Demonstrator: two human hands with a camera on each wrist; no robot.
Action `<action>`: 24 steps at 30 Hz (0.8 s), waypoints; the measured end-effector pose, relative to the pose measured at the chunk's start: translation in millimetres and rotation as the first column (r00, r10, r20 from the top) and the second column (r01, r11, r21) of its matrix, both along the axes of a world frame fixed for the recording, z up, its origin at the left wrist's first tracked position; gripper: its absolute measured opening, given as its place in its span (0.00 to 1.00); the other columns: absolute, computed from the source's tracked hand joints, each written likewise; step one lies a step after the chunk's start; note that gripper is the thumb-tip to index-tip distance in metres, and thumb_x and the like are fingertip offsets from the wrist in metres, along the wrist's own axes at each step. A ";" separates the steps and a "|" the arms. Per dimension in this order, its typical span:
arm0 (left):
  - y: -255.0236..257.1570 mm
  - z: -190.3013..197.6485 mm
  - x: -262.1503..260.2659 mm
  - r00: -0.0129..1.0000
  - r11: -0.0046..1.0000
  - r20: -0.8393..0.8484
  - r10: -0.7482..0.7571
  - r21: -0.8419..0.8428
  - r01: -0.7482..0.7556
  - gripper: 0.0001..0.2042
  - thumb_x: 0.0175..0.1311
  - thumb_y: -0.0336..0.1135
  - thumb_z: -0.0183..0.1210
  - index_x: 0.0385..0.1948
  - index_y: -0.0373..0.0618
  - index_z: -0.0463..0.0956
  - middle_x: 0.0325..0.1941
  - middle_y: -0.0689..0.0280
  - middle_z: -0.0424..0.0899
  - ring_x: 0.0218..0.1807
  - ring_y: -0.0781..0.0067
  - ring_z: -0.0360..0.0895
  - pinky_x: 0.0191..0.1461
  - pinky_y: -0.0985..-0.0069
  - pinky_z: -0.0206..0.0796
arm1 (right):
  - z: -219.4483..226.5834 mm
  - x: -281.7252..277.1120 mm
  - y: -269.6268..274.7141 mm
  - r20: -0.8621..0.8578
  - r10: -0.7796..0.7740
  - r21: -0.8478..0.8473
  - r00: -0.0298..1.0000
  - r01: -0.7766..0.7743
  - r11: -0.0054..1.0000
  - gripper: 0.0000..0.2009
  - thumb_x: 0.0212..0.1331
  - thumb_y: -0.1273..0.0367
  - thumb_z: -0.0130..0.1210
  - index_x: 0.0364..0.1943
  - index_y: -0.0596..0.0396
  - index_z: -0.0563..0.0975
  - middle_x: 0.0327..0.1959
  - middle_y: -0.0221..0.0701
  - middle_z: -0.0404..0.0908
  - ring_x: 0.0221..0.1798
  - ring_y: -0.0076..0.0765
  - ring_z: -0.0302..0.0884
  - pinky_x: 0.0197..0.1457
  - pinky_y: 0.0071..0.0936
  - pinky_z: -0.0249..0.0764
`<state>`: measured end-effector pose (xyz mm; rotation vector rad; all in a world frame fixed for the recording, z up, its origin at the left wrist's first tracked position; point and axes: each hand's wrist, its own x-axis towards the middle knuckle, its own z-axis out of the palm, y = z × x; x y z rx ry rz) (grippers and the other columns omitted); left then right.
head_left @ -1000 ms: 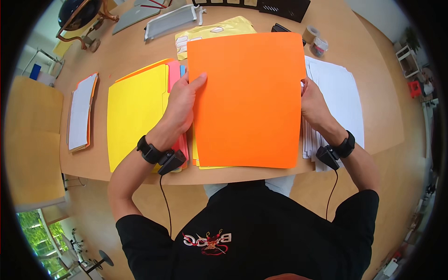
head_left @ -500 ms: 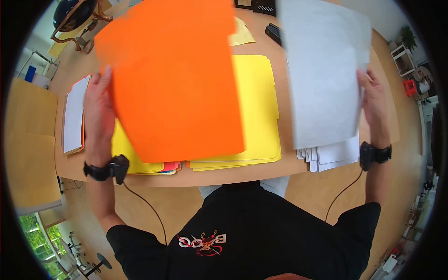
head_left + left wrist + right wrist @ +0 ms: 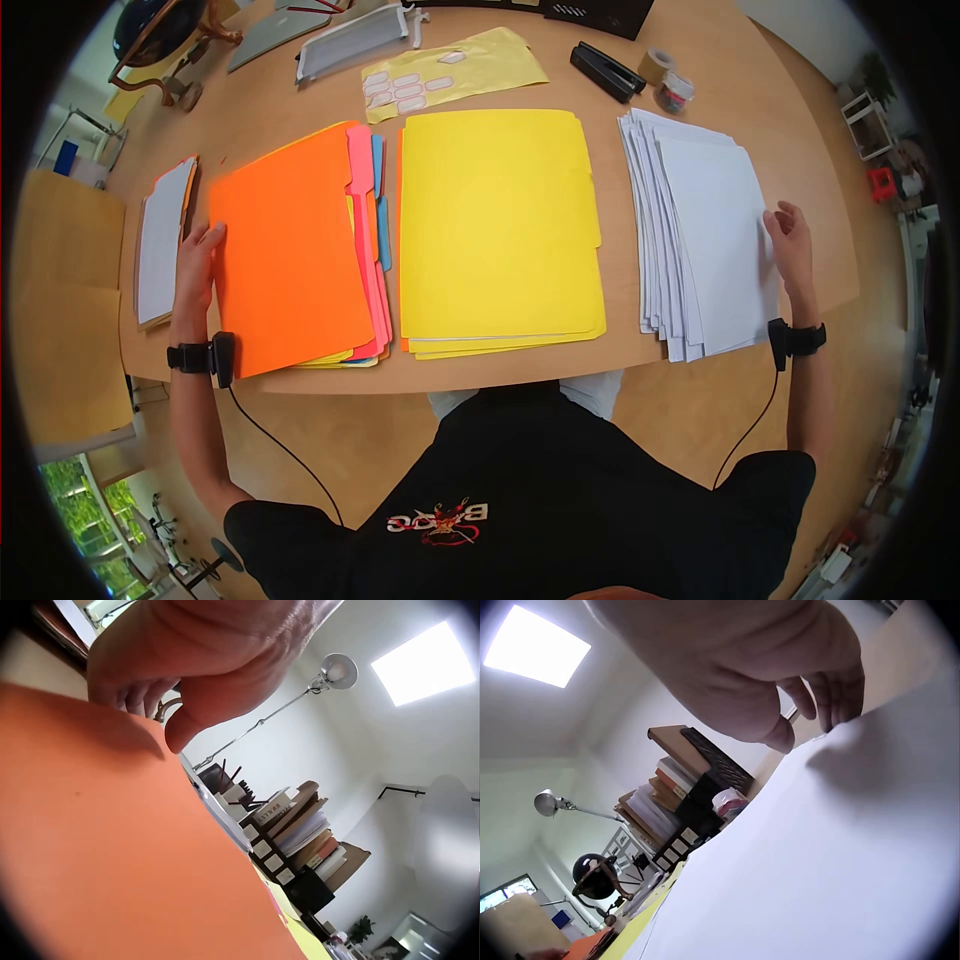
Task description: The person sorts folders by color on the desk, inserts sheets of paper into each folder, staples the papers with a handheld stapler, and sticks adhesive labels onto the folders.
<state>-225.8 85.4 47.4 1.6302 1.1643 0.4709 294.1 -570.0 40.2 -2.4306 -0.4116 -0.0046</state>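
Note:
In the head view, my left hand [image 3: 200, 262] pinches the left edge of an orange folder [image 3: 285, 250], thumb over the edge and fingers partly hidden behind it. That folder lies over a stack of folders whose pink tabs [image 3: 360, 165] and blue tabs [image 3: 382, 232] stick out on the right. My right hand [image 3: 790, 250] is at the right edge of a fanned pile of white sheets [image 3: 705, 240], its fingers loosely bent. In the right wrist view the fingertips [image 3: 844, 709] are right at the paper's edge. Between the two piles lies a stack topped by a yellow folder [image 3: 500, 225].
A yellow envelope with labels [image 3: 455, 75], a black stapler [image 3: 607, 72], a tape roll [image 3: 655, 66] and a small tub [image 3: 674, 92] lie behind the piles. A thin stack of papers [image 3: 165, 240] lies far left. A globe [image 3: 155, 40] stands at the back left.
The orange folder went left from the middle and came down onto the left stack with my left hand. My right hand moved right; the white sheet it held now lies on the white pile.

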 end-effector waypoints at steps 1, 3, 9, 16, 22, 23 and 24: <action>-4.9 3.3 1.3 0.984 0.994 -0.173 0.043 0.103 -0.025 0.29 0.69 0.39 0.58 0.68 0.34 0.62 0.63 0.58 0.76 0.64 0.68 0.72 0.68 0.71 0.61 | -0.5 -5.4 7.1 0.253 0.006 -0.089 0.967 0.017 0.996 0.19 0.67 0.64 0.58 0.56 0.64 0.75 0.46 0.36 0.82 0.50 0.28 0.78 0.57 0.27 0.72; 17.5 -16.1 0.6 0.976 0.957 -0.206 0.069 0.291 -0.006 0.30 0.69 0.40 0.59 0.68 0.34 0.62 0.63 0.57 0.76 0.64 0.67 0.72 0.69 0.71 0.60 | 11.5 -16.0 29.2 0.243 0.085 -0.006 0.966 -0.086 0.996 0.20 0.67 0.64 0.57 0.56 0.64 0.74 0.49 0.36 0.81 0.52 0.29 0.78 0.59 0.27 0.72; -74.1 31.1 96.5 0.918 0.928 0.145 -0.368 0.001 0.372 0.23 0.71 0.40 0.57 0.64 0.39 0.70 0.63 0.64 0.77 0.64 0.74 0.73 0.67 0.75 0.63 | 29.6 -84.4 128.8 -0.286 0.511 0.298 0.811 -0.431 0.852 0.22 0.67 0.64 0.57 0.58 0.66 0.73 0.49 0.36 0.80 0.54 0.28 0.76 0.60 0.24 0.71; -175.4 -0.5 176.8 0.862 0.833 0.100 -0.497 -0.223 0.506 0.29 0.71 0.42 0.55 0.68 0.31 0.62 0.65 0.56 0.73 0.67 0.67 0.68 0.70 0.74 0.58 | 22.5 -118.5 202.7 -0.673 0.520 0.236 0.527 -0.513 0.825 0.29 0.67 0.61 0.57 0.64 0.70 0.68 0.50 0.33 0.76 0.52 0.23 0.73 0.58 0.20 0.70; -187.3 21.3 181.8 0.911 0.833 0.207 -0.357 -0.371 0.411 0.27 0.70 0.38 0.54 0.68 0.34 0.63 0.58 0.63 0.72 0.60 0.78 0.66 0.67 0.77 0.55 | 20.2 -125.1 205.3 -0.697 0.463 0.358 0.548 -0.293 0.886 0.26 0.68 0.66 0.55 0.64 0.69 0.66 0.55 0.35 0.72 0.53 0.24 0.74 0.56 0.19 0.74; -187.3 21.1 182.0 0.915 0.857 0.181 -0.362 -0.323 0.402 0.26 0.70 0.36 0.53 0.67 0.34 0.63 0.58 0.63 0.73 0.60 0.77 0.68 0.66 0.77 0.57 | 18.1 -123.8 204.6 -0.698 0.462 0.358 0.547 -0.292 0.887 0.26 0.68 0.66 0.55 0.64 0.69 0.66 0.55 0.35 0.72 0.53 0.24 0.74 0.56 0.19 0.74; -187.3 20.4 182.7 0.918 0.877 0.154 -0.366 -0.274 0.395 0.25 0.70 0.35 0.53 0.66 0.34 0.64 0.58 0.63 0.74 0.60 0.76 0.69 0.66 0.77 0.59 | 15.6 -121.8 204.2 -0.709 0.468 0.404 0.528 -0.241 0.883 0.23 0.67 0.67 0.55 0.61 0.68 0.69 0.53 0.35 0.74 0.51 0.23 0.74 0.54 0.19 0.74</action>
